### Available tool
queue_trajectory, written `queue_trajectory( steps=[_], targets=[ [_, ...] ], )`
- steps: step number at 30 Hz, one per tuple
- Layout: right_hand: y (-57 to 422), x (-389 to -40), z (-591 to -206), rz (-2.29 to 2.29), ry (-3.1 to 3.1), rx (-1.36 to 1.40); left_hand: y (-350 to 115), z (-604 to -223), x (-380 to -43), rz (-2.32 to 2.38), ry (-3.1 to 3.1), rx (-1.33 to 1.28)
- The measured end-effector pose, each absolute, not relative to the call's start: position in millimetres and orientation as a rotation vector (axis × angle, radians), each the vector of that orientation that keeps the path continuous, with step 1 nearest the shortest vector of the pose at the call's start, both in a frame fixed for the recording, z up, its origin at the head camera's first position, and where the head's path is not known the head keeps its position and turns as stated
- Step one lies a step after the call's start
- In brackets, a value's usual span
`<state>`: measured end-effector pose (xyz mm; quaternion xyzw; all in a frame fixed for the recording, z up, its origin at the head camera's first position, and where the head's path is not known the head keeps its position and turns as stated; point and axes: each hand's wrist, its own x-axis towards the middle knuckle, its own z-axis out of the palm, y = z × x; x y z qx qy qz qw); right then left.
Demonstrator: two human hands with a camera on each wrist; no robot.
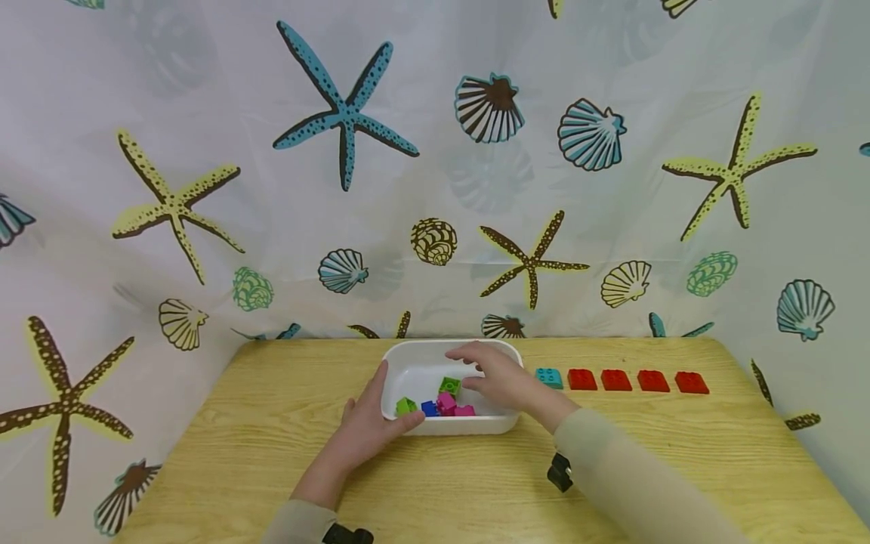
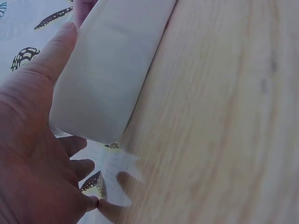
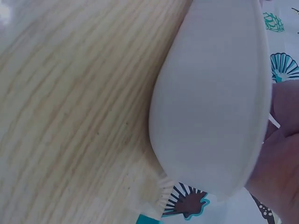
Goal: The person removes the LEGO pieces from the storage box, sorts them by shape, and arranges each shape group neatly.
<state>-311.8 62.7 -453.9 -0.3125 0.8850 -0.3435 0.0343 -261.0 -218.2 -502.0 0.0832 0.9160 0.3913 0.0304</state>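
A white plastic tub [image 1: 448, 427] stands on the table. Inside it, toward the near left, lie several toy building blocks: a green block [image 1: 449, 386], a lime block [image 1: 405, 406], a blue block [image 1: 430, 409] and pink blocks [image 1: 446, 404]. My left hand [image 1: 367, 423] rests against the tub's left side, thumb along the near rim, fingers spread; the left wrist view shows the thumb on the tub wall. Over the tub's right part hovers my right hand [image 1: 499, 374], fingers loosely bent, nothing seen between them. In the right wrist view the tub wall [image 3: 210, 102] hides its fingertips.
Right of the tub, a teal block [image 1: 549, 378] and several red blocks [image 1: 615, 379] stand in a spaced row on the wooden table [image 1: 272, 415]. A curtain [image 1: 421, 174] printed with shells and starfish hangs behind and at both sides.
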Motion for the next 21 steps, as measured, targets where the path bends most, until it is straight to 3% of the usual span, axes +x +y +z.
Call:
queue_trajectory(
  steps=[21],
  targets=[
    [47,-318,-470,-0.954,2.648,-0.892,-218,-503,-260,1.199,2.846,0.259]
  ],
)
